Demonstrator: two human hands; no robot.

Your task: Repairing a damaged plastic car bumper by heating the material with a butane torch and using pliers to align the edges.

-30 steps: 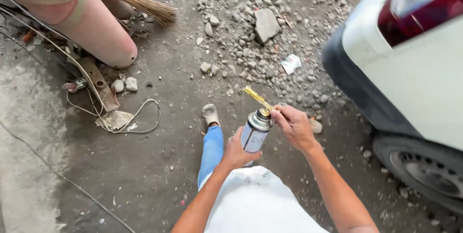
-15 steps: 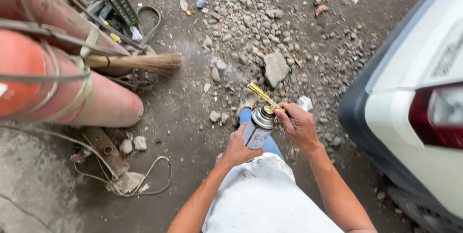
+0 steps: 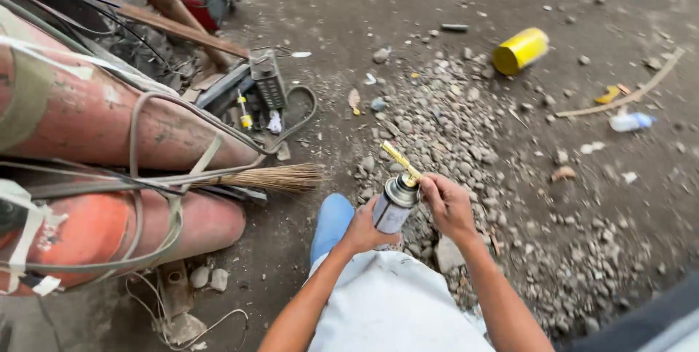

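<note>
Standing upright in front of the person's waist, a small silver gas canister [image 3: 394, 210] with a brass torch nozzle [image 3: 401, 163] is gripped around its body by the left hand [image 3: 362, 230]. The right hand [image 3: 448, 205] pinches the fitting at the canister's top. Below them lies gravel [image 3: 466, 148] on a dirty concrete floor. To the left rest two large reddish gas cylinders [image 3: 109, 126] wrapped in hoses, with a straw broom [image 3: 277, 176] across them. Farther off lies a yellow can [image 3: 520, 50].

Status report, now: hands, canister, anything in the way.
Left hand grips canister. Right hand at its brass nozzle. Gravel ahead, broom left.
</note>
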